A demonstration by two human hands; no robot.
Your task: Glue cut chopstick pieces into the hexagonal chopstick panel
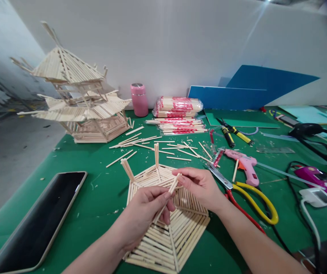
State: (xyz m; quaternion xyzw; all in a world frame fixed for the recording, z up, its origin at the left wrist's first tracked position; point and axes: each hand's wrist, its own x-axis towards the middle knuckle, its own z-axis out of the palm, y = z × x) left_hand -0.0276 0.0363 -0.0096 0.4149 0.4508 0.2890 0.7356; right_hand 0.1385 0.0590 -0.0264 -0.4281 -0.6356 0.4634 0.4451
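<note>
My left hand (pixel 149 207) pinches a small bundle of wooden sticks (pixel 173 184), held slanting over the hexagonal stick base (pixel 163 243). At the bundle's upper end, my right hand (pixel 199 186) closes its thumb and fingers on the same sticks. How many sticks are in the bundle I cannot tell. The base lies flat beneath both hands and is built of rows of sticks in wedge-shaped sections. Two short stick posts, a left post (pixel 127 170) and a right post (pixel 156 155), stand upright at its far corners. My hands hide part of its middle.
A stick pagoda (pixel 80 102) stands back left, a phone (pixel 37 224) near left. Loose sticks (pixel 140 141), wrapped chopsticks (pixel 177 114) and a pink flask (pixel 139 99) lie or stand behind. To the right are scissors (pixel 255 198), a pink glue gun (pixel 245 163), pliers (pixel 233 134) and cables.
</note>
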